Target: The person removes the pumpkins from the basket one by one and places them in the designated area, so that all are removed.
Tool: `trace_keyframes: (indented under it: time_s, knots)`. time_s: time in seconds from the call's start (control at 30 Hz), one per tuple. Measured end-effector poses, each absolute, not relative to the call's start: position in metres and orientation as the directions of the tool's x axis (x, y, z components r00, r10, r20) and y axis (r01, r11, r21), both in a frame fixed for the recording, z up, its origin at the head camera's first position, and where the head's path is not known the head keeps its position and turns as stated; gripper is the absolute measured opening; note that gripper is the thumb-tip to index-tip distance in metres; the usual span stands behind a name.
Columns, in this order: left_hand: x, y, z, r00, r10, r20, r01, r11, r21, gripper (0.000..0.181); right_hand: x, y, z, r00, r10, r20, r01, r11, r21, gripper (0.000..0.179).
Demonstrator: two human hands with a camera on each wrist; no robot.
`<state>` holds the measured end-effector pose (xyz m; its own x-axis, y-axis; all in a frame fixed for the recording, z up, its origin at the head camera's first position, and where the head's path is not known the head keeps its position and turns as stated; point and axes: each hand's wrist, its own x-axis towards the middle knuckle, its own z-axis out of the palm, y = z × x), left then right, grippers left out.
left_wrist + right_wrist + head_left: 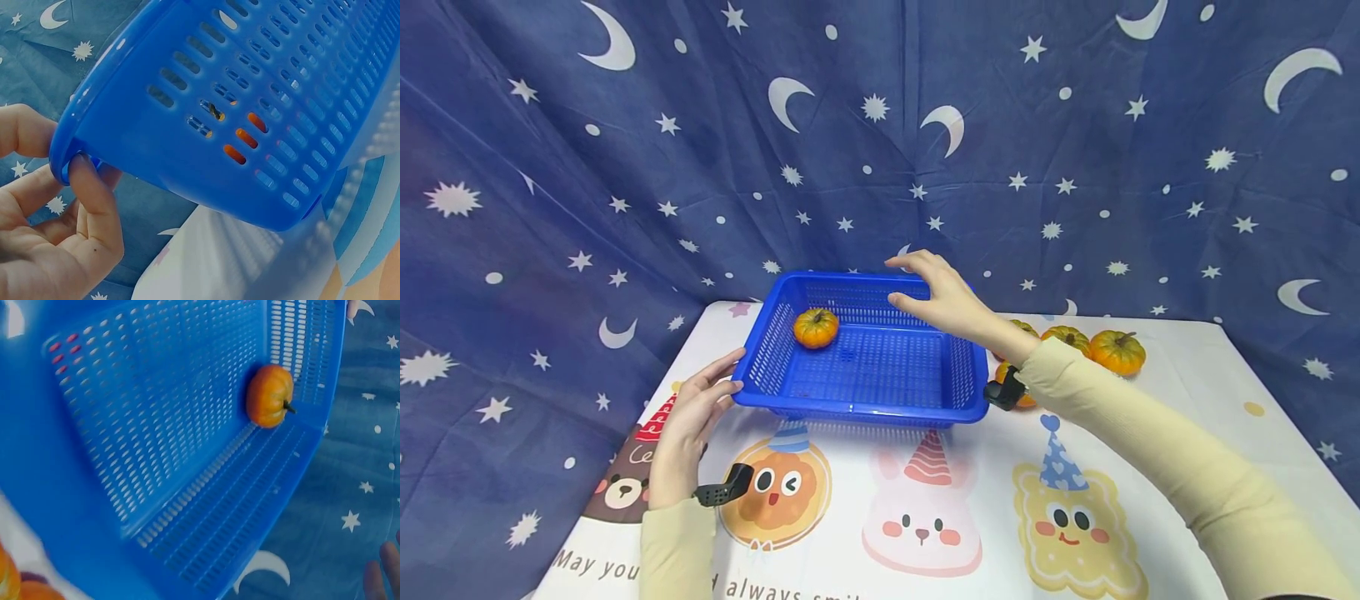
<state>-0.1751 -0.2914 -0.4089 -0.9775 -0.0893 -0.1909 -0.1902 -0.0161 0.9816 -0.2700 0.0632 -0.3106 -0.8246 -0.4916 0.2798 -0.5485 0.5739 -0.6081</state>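
Observation:
A blue plastic basket (pixel 865 411) with slotted walls is in the middle of the head view, its left end gripped by my left hand (pixel 688 421). In the left wrist view, the thumb and fingers (pixel 94 212) pinch the basket's rim (pixel 69 134). One small orange pumpkin (pixel 816 328) lies inside, in the far left corner; the right wrist view shows this pumpkin (pixel 270 397) with its dark stem. My right hand (pixel 942 293) is over the basket's far right part, thumb and fingers spread apart with nothing between them.
Several more orange pumpkins (pixel 1117 353) sit to the right of the basket, partly hidden behind my right forearm. The table has a white cloth (pixel 1187 433) printed with cartoon figures. A dark blue curtain (pixel 865 133) with moons and stars hangs right behind it.

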Motion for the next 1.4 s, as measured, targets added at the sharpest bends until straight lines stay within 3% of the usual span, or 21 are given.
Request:
trace_keyframes:
  time_s: [0.63,1.4]
  knots:
    - [-0.175,-0.291,-0.408,-0.976,-0.094,-0.194,-0.193,-0.015,0.981,0.057,-0.288,0.015,-0.325,-0.789,-0.543,0.288,-0.586,0.524,-0.617,0.049]
    - [-0.175,-0.291,-0.410,-0.981,-0.084,-0.175,-0.175,-0.002,0.985,0.057,-0.315,-0.033,-0.365,-0.818,-0.518,0.250,-0.545,0.559,-0.625,0.052]
